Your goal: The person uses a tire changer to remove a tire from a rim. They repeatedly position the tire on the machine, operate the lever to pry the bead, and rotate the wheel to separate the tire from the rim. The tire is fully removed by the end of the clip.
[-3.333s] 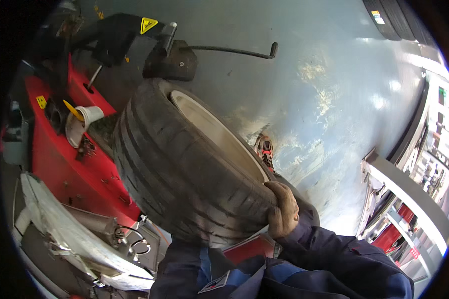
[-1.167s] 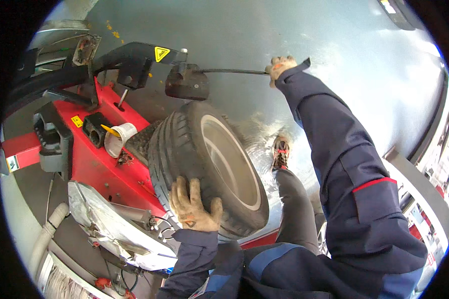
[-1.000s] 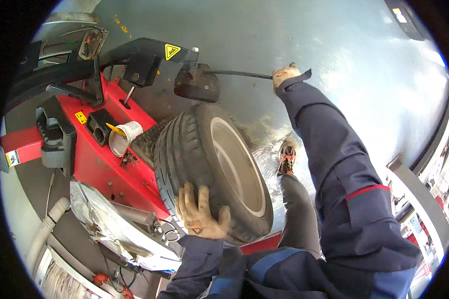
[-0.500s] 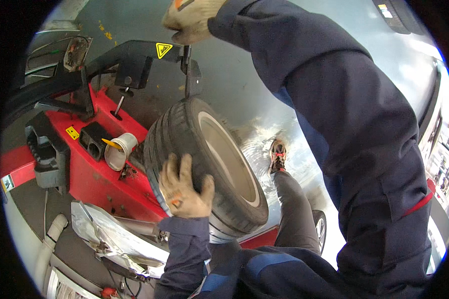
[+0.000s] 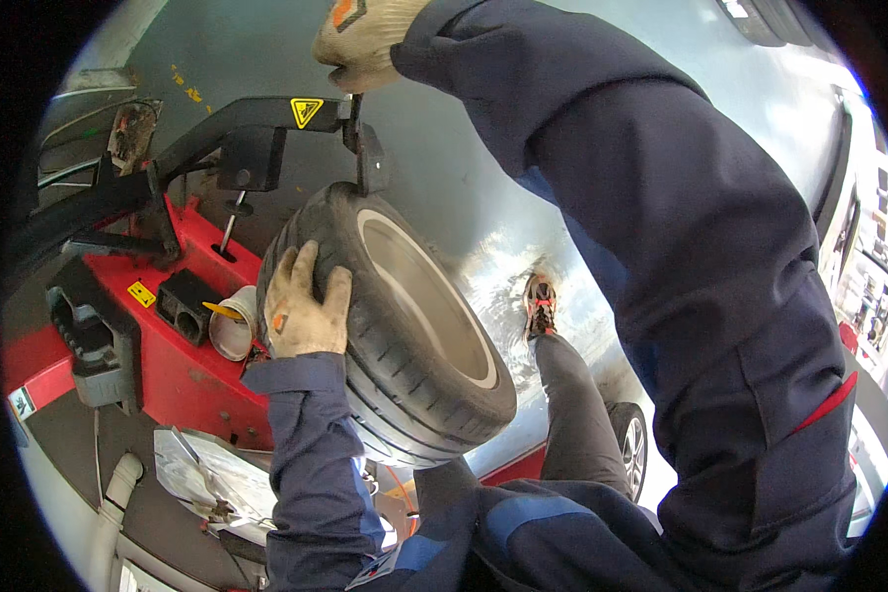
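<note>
2 gloved hands: left hand [image 5: 301, 311] spread on tyre [image 5: 405, 335], right hand [image 5: 365, 39] gripping lever [image 5: 357, 123] beside yellow triangular sticker [image 5: 306, 111].

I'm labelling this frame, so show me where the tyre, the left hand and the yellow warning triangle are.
tyre [image 5: 405, 395], head view, on the black tread.
left hand [image 5: 301, 311], head view, on the back of the glove.
yellow warning triangle [image 5: 306, 111], head view, on the sticker's middle, on the black arm.

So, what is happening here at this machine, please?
A person in dark blue overalls works at a red tyre machine. The gloved left hand presses flat on the tread of a mounted tyre, standing on edge. The gloved right hand grips the vertical rod of the black arm above the tyre.
</note>
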Demonstrator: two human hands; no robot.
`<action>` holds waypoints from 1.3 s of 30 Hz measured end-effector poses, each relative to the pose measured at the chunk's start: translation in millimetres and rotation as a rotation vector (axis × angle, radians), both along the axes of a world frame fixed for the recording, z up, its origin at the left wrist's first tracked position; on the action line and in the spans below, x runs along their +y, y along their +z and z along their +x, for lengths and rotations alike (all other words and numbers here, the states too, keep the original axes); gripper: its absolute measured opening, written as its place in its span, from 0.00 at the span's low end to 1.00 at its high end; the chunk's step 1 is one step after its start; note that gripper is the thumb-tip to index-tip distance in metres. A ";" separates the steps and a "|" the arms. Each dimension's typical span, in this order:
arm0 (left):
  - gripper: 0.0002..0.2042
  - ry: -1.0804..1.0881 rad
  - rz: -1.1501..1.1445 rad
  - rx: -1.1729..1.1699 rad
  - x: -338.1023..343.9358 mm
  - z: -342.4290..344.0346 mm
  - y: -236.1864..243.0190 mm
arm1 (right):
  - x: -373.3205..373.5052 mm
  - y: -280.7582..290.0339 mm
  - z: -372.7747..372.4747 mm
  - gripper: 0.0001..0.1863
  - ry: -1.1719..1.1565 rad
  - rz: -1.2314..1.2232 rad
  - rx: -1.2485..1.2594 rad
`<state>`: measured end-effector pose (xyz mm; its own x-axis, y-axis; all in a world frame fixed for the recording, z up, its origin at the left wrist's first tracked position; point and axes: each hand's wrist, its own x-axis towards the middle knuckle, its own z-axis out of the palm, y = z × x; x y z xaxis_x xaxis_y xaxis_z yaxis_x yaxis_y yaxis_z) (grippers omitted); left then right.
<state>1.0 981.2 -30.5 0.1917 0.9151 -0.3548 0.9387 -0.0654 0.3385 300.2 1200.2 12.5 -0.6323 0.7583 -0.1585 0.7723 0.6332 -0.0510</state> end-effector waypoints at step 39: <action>0.30 0.073 -0.002 0.045 -21.9 8.1 9.8 | -2.2 -1.3 -54.6 0.11 -0.103 0.021 0.003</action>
<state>9.0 959.3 -20.7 0.1085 0.9252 -0.3636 0.9553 0.0041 0.2956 245.6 1198.0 11.2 -0.5512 0.8226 -0.1399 0.8333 0.5513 -0.0411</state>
